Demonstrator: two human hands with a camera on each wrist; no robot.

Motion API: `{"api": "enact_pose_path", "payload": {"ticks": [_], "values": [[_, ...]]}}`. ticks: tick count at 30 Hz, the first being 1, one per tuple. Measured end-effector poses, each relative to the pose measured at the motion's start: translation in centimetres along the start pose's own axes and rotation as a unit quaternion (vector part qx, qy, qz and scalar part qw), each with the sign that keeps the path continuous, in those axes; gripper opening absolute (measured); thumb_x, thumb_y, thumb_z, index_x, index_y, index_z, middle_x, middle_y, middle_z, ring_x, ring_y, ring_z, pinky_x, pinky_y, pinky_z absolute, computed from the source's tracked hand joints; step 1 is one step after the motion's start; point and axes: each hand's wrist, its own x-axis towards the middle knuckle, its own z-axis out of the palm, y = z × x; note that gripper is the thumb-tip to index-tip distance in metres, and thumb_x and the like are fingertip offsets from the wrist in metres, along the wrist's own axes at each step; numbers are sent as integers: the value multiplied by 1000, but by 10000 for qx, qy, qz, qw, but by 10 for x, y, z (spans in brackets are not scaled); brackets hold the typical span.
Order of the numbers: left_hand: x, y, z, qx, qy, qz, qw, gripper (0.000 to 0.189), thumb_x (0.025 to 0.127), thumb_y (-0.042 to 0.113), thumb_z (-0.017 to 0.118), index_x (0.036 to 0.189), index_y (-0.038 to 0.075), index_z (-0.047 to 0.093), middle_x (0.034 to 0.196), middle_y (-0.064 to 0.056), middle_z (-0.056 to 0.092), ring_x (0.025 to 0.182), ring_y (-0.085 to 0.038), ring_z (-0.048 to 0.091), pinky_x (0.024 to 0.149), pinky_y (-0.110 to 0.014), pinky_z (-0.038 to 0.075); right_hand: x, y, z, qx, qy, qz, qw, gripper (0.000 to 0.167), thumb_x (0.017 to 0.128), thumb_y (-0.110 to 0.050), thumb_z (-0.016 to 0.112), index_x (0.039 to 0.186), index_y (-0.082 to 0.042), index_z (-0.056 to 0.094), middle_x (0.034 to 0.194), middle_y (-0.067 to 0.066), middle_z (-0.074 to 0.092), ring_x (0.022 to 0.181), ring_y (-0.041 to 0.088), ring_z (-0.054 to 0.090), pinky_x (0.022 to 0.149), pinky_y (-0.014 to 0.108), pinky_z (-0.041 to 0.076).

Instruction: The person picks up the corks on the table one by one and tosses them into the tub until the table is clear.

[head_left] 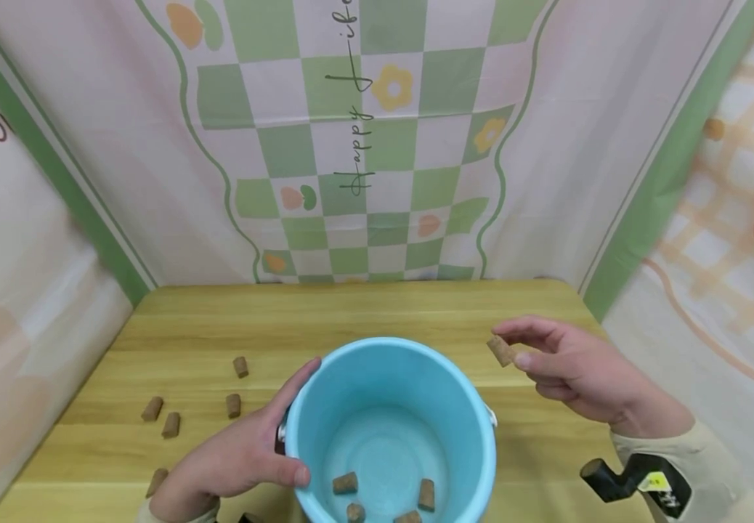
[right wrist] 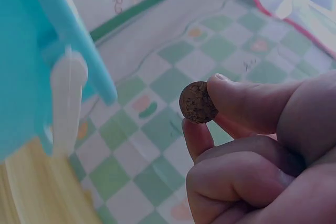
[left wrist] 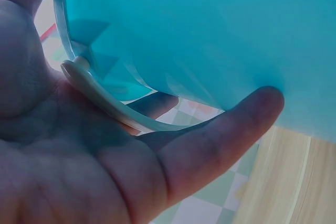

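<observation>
A light blue bucket [head_left: 386, 363] stands on the table in front of me. At its left side my left hand [head_left: 246, 443] grips it, thumb over the rim and fingers along the outer wall. The left wrist view shows those fingers against the blue wall [left wrist: 210, 30], beside the pale handle [left wrist: 105, 100]. To the right of the bucket, my right hand [head_left: 576, 363] pinches a cork stopper [head_left: 501, 350] between thumb and fingers, above the table. Its round end [right wrist: 198, 102] faces the right wrist camera. Several corks [head_left: 426, 494] lie on the bucket's floor.
Left of the bucket, several loose corks [head_left: 171, 425] lie scattered on the wooden table [head_left: 351, 309], one partly hidden by my left forearm. Printed cloth [head_left: 390, 145] hangs behind the table and on both sides. A white handle joint [right wrist: 68, 77] sticks out at the bucket's right.
</observation>
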Motion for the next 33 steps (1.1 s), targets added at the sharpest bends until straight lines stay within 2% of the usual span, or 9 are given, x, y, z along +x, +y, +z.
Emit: {"api": "enact_pose_path", "payload": {"ticks": [6, 16, 22, 28, 33], "values": [[0, 1, 0, 85, 43, -33, 9999, 108, 89, 29, 78, 160, 36, -2, 154, -20, 27, 125, -44, 47, 89, -42, 53, 2, -11, 17, -190, -100, 29, 9998, 36, 100, 8, 49, 134, -2, 54, 129, 10, 52, 46, 19, 19, 39, 34, 14], [0, 1, 1, 178, 23, 180, 9997, 110, 89, 25, 78, 160, 33, -4, 154, -21, 28, 123, -40, 50, 88, -42, 53, 8, -19, 35, -269, -448, -9, 9986, 36, 99, 8, 50, 133, -3, 56, 128, 14, 55, 45, 21, 20, 39, 36, 15], [1, 2, 1, 65, 35, -39, 10000, 109, 88, 28, 79, 160, 35, -3, 154, -19, 28, 124, -39, 49, 89, -41, 53, 8, -22, 43, -205, -611, -95, 9979, 36, 99, 10, 51, 133, 1, 54, 125, 10, 57, 44, 24, 18, 39, 37, 14], [1, 1, 1, -19, 54, -81, 10000, 109, 87, 29, 80, 160, 35, -2, 154, -19, 28, 124, -37, 49, 89, -42, 53, 9, -25, 50, -659, -576, -136, 9961, 36, 98, 8, 53, 132, -2, 57, 127, 13, 55, 42, 25, 19, 36, 36, 19], [0, 0, 0, 45, 49, 6, 10000, 108, 88, 27, 79, 160, 35, -1, 154, -21, 28, 124, -42, 49, 88, -42, 53, 9, -26, 57, -1066, -420, -21, 9934, 34, 97, 5, 57, 130, -3, 58, 127, 21, 51, 40, 22, 20, 35, 28, 23]]}}
